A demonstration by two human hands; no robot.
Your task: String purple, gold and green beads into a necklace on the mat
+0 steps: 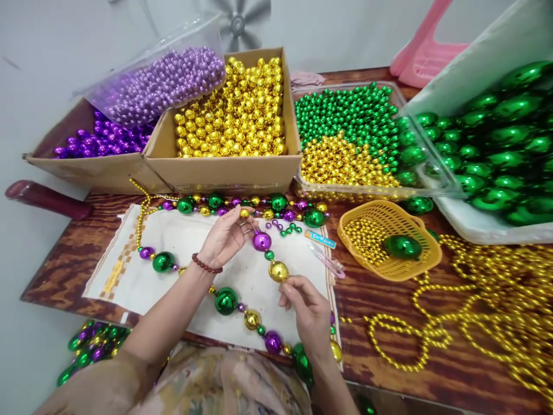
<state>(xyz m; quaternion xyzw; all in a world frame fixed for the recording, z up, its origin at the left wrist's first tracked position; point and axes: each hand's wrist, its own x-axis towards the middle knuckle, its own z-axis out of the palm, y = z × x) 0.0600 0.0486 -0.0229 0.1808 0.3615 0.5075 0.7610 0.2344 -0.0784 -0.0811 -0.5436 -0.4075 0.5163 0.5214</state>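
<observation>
Over a white cloth, my left hand pinches a small gold bead between thumb and fingertips. A short bead strand hangs between my hands, with a purple ball, a little green bead and a large gold ball. The thumb and index finger of my right hand are closed at the lower edge of that gold ball, gripping the strand there. Beneath my wrists runs a longer garland with a green ball and a purple ball. Any thread in my fingertips is too fine to make out.
Cardboard boxes of purple beads and gold beads line the back. A clear tub holds green and gold beads. At right are a yellow basket, gold bead chains and a bin of green balls.
</observation>
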